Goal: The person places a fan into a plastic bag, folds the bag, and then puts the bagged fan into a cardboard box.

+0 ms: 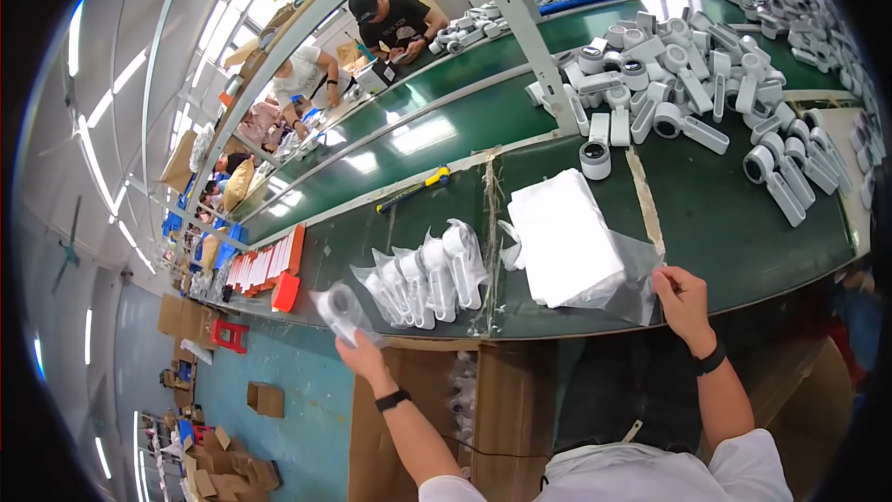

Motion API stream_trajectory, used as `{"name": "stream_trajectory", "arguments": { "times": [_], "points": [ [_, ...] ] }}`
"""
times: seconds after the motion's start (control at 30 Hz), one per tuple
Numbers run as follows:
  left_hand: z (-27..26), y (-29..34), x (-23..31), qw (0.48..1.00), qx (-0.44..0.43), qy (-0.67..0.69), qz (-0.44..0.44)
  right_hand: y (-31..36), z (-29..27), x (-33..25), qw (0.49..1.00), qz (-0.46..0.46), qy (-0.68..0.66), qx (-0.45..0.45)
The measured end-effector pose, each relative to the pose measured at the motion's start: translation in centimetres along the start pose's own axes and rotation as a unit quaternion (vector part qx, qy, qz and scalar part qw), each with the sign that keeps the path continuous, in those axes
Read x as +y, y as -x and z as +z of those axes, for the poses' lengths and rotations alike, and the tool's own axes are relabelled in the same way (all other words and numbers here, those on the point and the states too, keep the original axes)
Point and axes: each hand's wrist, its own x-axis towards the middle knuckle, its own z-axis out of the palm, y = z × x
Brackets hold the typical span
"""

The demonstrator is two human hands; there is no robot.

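My left hand (pixel 363 359) grips a white round-headed plastic device (pixel 341 307) wrapped in a clear bag, held just off the table's front edge. Several similar bagged devices (pixel 423 277) lie side by side on the green table to its right. My right hand (pixel 684 308) pinches the edge of a clear plastic bag (pixel 639 281), its fingers closed. That bag lies partly beside a stack of white sheets or flat bags (pixel 567 240). Black bands circle both of my wrists.
A large heap of unbagged white devices (pixel 683 70) covers the far right of the table. A yellow-and-black cutter (pixel 413 189) lies near a metal post (pixel 525 33). Orange-and-white flat boxes (pixel 267 265) are at left. Below the edge stands an open cardboard box (pixel 413 409). Co-workers sit across.
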Motion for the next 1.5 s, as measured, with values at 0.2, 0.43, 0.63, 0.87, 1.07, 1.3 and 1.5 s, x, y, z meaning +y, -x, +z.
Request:
{"name": "stream_trajectory", "arguments": {
  "times": [0.2,0.43,0.63,0.87,1.07,1.3,1.5],
  "points": [
    [4.8,-1.4,-2.1,0.990,-0.073,-0.123,0.012,0.0,0.1,0.1,0.999,-0.007,-0.010,0.032],
    [5.7,-3.8,-1.6,0.967,-0.106,-0.228,0.036,0.2,0.5,0.1,0.997,-0.032,0.049,0.039],
    [6.5,-4.9,-3.7,0.963,-0.056,-0.238,0.117,0.4,0.5,-0.7,0.995,-0.046,0.077,0.045],
    [6.3,-4.1,2.3,0.947,-0.131,-0.280,0.091,0.5,0.8,-0.6,0.994,-0.052,0.085,0.052],
    [6.9,0.8,9.2,0.831,-0.364,-0.417,0.048,0.3,1.3,-0.8,0.990,-0.071,0.111,0.057],
    [7.8,-0.2,8.8,0.836,-0.382,-0.394,-0.008,0.4,0.9,-0.5,0.988,-0.085,0.123,0.046],
    [9.7,-3.0,5.9,0.831,-0.404,-0.382,-0.023,0.4,1.1,-0.8,0.986,-0.096,0.127,0.045]
  ]
}}
